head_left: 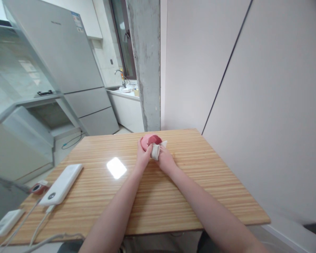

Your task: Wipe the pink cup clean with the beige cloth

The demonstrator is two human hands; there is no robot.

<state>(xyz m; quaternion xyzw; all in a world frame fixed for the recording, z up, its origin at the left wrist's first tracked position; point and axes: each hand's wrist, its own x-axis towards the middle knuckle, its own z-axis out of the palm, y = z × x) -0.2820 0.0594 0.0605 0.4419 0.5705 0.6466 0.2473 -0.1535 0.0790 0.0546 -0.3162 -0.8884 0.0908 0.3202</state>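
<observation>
**Inspector:** Head view, the only one. Report the hands.

**Assistant:** Both reach to the far middle of the wooden table (173,196). The left hand (143,154) is curled around the left side of a small pink bowl (152,140), holding it tilted so its darker inside faces the right. The right hand (165,159) is closed on a folded white cloth (156,151), pressed against the bowl's near rim.

**Inspector:** Position of the bowl?

**Assistant:** Between the two hands, at or just above the tabletop; I cannot tell whether it rests on the wood.

**Inspector:** Advice on the wiping?

**Assistant:** In my judgement, the left hand should brace the bowl firmly while the cloth follows the curve of the rim and inside wall, turning the bowl rather than stretching the wrist. A smooth rounded bowl could slip if held loosely.

**Inspector:** Materials?

**Assistant:** The bowl looks smooth and rounded, matte pink outside, deeper red within. The cloth is soft and creased. The table has pale striped grain with a glossy finish; a bright patch of reflected light sits left of the hands.

**Inspector:** Anything else?

**Assistant:** At the near left, a flat white power bank (61,184) with a cable, a small red round object (38,188) beside it, and a white rectangular device (5,222) at the edge. A grey fridge (68,63) stands far left.
</observation>
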